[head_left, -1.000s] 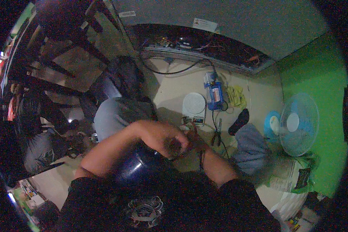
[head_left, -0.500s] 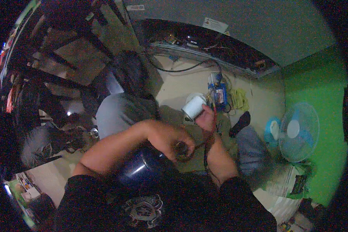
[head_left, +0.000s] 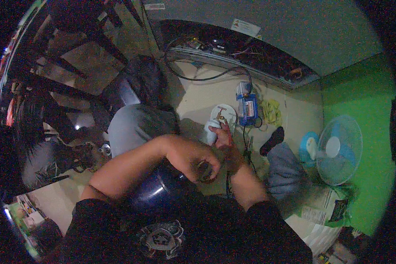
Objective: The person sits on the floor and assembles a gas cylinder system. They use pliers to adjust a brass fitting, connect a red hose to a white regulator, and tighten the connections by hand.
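Note:
My right hand [head_left: 222,137] is closed round a white can [head_left: 211,130] near the middle. Just beyond the can shows a brass tap valve [head_left: 221,113] with a T-shaped handle; I cannot tell whether it is fixed to the can. Behind the valve lies a white round disc [head_left: 229,112]. A thin hose runs near my right wrist. My left hand [head_left: 193,160] is curled, fingers round a small dark round thing that I cannot make out, close to my right forearm. Below it, a shiny dark blue rounded vessel [head_left: 156,193] stands against my body.
Ahead is a large grey appliance [head_left: 286,31] with its lower bay of wires exposed. A blue pump-like machine [head_left: 249,108] with a black cable sits beside a yellow cloth [head_left: 273,112]. A fan [head_left: 339,149] stands by the green wall; dark chair legs [head_left: 75,66] fill the left.
My right hand has drawn the can slightly left and nearer, tilting it, so the brass valve and white disc show. My left hand has stayed curled in nearly the same place.

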A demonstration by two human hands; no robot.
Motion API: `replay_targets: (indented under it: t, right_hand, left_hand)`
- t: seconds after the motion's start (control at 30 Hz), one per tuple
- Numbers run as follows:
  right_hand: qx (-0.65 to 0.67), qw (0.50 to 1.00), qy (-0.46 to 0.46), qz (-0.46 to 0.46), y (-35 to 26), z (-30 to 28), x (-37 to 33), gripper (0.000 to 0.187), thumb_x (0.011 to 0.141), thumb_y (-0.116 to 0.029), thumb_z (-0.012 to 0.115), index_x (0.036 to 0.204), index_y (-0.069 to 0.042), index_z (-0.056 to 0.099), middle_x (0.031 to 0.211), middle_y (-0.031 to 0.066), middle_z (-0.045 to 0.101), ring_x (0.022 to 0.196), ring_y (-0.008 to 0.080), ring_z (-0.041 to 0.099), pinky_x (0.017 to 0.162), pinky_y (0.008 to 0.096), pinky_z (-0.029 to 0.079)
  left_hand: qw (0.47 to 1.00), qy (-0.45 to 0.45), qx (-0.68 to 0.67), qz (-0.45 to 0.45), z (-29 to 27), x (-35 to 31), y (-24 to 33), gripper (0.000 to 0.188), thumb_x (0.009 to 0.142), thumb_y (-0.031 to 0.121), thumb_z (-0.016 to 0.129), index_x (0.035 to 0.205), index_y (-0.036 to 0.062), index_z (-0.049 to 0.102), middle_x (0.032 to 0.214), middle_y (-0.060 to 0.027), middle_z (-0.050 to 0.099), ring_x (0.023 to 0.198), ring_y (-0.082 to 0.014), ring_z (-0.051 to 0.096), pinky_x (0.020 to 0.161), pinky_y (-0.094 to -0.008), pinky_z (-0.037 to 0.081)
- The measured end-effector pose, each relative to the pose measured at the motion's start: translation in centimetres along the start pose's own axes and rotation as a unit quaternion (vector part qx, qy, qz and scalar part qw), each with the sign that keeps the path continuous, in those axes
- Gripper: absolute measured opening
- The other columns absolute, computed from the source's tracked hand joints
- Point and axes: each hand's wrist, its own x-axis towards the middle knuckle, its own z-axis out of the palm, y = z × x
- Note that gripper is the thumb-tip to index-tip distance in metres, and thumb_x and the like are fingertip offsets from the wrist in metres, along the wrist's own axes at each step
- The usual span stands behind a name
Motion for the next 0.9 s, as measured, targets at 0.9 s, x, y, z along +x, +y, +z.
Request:
replay_targets:
  t: [0.9]
  right_hand:
    - [0.117, 0.956, -0.020, 0.268, 2.1, -3.1, 2.5, 0.040, 0.088, -0.016, 0.070, 0.124, -0.012, 0.054, 0.116, 0.0134, 0.062, 0.107, 0.0374, 0.061, 0.090, 0.0568, 0.050]
  left_hand:
    - [1.000, 0.011, 0.024, 0.002, -1.1, -0.2, -0.2, 0.039, 0.069, 0.015, 0.078, 0.103, 0.0033, 0.062, 0.095, -0.0098, 0.066, 0.090, -0.0232, 0.063, 0.080, -0.0385, 0.050]
